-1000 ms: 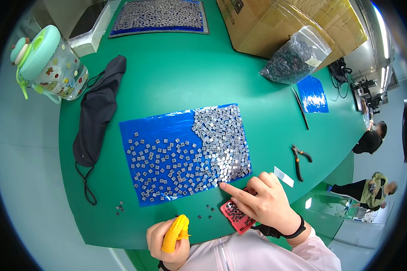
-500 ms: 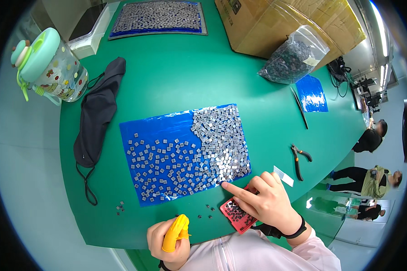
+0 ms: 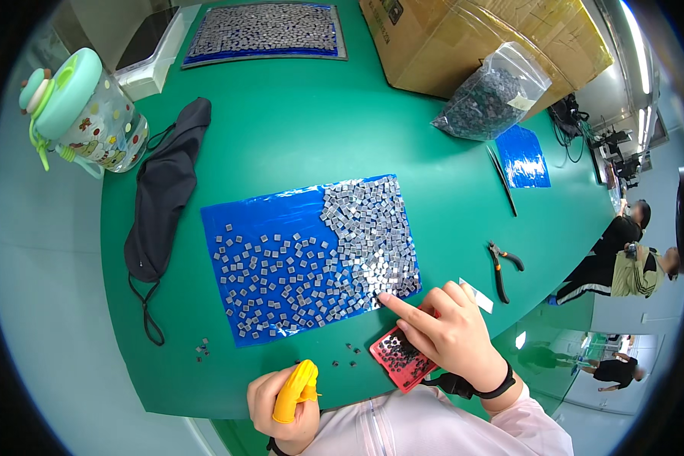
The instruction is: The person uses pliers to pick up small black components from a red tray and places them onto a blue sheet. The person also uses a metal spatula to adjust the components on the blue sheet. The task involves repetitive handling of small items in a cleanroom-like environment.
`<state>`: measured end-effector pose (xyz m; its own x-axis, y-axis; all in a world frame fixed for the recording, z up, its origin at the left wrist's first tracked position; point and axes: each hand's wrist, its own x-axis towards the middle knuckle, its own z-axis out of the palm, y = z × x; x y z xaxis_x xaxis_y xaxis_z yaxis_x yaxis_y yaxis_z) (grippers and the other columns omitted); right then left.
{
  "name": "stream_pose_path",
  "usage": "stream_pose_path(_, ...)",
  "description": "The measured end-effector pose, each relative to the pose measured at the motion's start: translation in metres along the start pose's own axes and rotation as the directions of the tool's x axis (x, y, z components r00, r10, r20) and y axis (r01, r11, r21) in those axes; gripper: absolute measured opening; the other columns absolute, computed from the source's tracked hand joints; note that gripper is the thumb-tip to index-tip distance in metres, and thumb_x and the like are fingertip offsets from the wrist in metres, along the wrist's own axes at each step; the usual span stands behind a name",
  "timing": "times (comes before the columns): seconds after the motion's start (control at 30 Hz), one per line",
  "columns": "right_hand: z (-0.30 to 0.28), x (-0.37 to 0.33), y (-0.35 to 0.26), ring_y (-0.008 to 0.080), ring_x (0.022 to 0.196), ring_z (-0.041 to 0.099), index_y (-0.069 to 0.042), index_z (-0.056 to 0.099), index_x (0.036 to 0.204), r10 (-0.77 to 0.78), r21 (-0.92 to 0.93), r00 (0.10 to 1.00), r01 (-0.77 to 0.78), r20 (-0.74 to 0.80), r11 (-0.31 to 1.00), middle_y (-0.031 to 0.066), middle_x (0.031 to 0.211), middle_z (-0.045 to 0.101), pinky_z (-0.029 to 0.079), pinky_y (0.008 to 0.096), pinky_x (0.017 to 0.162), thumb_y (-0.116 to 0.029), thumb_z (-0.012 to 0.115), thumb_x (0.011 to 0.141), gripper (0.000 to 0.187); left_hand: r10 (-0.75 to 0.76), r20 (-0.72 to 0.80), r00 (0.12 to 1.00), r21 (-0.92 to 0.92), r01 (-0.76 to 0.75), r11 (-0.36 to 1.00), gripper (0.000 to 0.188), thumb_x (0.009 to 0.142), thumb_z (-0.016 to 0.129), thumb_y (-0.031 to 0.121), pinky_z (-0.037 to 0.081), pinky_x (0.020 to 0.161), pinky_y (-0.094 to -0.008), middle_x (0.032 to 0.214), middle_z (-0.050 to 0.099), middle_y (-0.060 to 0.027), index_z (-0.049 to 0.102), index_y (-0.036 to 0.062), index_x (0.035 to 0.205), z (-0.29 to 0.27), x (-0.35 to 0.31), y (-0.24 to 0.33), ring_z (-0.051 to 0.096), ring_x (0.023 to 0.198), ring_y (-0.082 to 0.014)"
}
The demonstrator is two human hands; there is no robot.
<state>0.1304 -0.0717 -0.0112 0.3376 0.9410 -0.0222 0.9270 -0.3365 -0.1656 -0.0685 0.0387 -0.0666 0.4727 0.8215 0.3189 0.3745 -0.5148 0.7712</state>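
Note:
The tip of my right hand's (image 3: 456, 338) stretched index finger touches small silvery square pieces (image 3: 372, 228) near the front right corner of a blue film sheet (image 3: 270, 201). Its other fingers are loosely bent, with nothing visibly held. Partly under that hand lies a red tray (image 3: 410, 384) of small dark pieces (image 3: 395, 351). My left hand (image 3: 285, 399) is closed near the table's front edge, yellow finger covers (image 3: 295, 391) on some fingers; whether it holds anything is hidden. The silvery squares lie dense on the sheet's right and scattered on its left.
Pliers (image 3: 498, 273), tweezers (image 3: 503, 181) and a small blue sheet (image 3: 523, 159) lie right. Behind are a cardboard box (image 3: 425, 45), a bag of dark pieces (image 3: 486, 102) and a filled tray (image 3: 262, 32). A bottle (image 3: 91, 114) and dark cloth (image 3: 163, 197) are left. People stand far right.
My right index fingertip has moved slightly up and right, further onto the silvery pieces. My left hand stays in place. People in the background have shifted.

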Motion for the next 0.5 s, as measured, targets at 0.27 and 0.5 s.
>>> stream_pose_path(0.27, 0.0012, -0.0003, -0.0002, 0.0177, 0.069, 0.039, -0.022, 0.059, 0.129, 0.010, 0.029, 1.000, -0.010, 0.007, 1.000, 0.0005, 0.071, 0.039, 0.033, 0.0308, 0.061, -0.020, 0.070, 0.078, 0.052, 0.006, -0.012, 1.000, -0.021, -0.006, 1.000, 0.021, 0.067, 0.075, -0.003, 0.046, 0.062, -0.0293, 0.084, 0.065, -0.0043, 0.069, 0.0015, 0.087, 0.0004, 0.0011, 0.0001, 0.059, 0.073, -0.0211)
stream_pose_path(0.5, -0.0012, -0.0016, -0.0014, 0.0175, 0.069, 0.039, -0.023, 0.060, 0.128, 0.001, 0.036, 1.000, -0.001, -0.007, 0.999, 0.0002, 0.071, 0.039, 0.033, 0.0305, 0.062, -0.019, 0.069, 0.078, 0.051, 0.000, -0.014, 1.000, -0.039, -0.001, 0.999, 0.024, 0.065, 0.073, -0.005, 0.047, 0.061, -0.0301, 0.084, 0.066, -0.0036, 0.069, 0.0015, 0.087, 0.0000, 0.0011, -0.0010, 0.059, 0.072, -0.0216)
